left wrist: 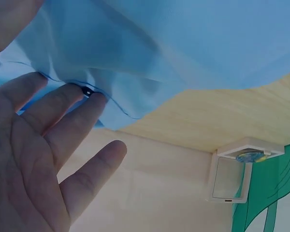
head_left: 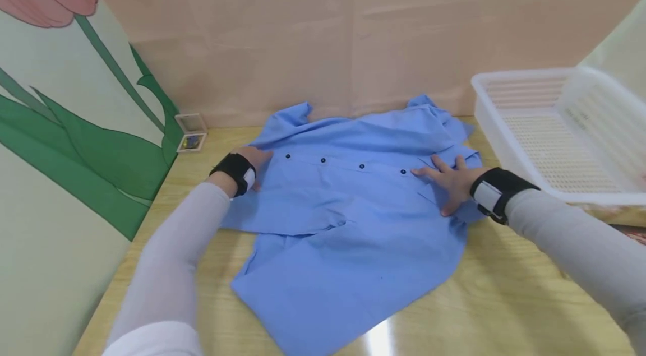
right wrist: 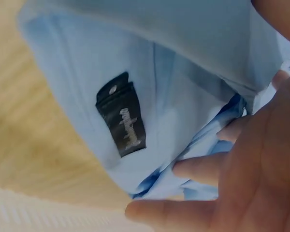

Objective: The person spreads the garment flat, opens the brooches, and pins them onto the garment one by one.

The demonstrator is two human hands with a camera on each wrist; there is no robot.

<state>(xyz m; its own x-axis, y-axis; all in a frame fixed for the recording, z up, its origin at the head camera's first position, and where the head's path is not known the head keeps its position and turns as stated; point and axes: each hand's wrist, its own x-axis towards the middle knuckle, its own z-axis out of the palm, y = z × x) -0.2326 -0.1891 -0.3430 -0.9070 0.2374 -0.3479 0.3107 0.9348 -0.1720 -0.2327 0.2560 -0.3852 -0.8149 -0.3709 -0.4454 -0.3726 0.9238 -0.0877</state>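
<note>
A blue button-up shirt lies sideways and creased on the table, its row of dark buttons running across the upper part. My left hand rests at the shirt's left edge, by the end button. In the left wrist view, its extended fingers touch the stitched button strip near a black button. On the right part, my right hand lies with fingers spread over the cloth beside the rightmost button. A dark label inside the shirt shows in the right wrist view, near the right fingers.
A white plastic basket stands to the right of the shirt. At the back left is a small open box with something coloured inside. A pinkish-beige backdrop rises behind the wooden table; a tulip-print panel stands left.
</note>
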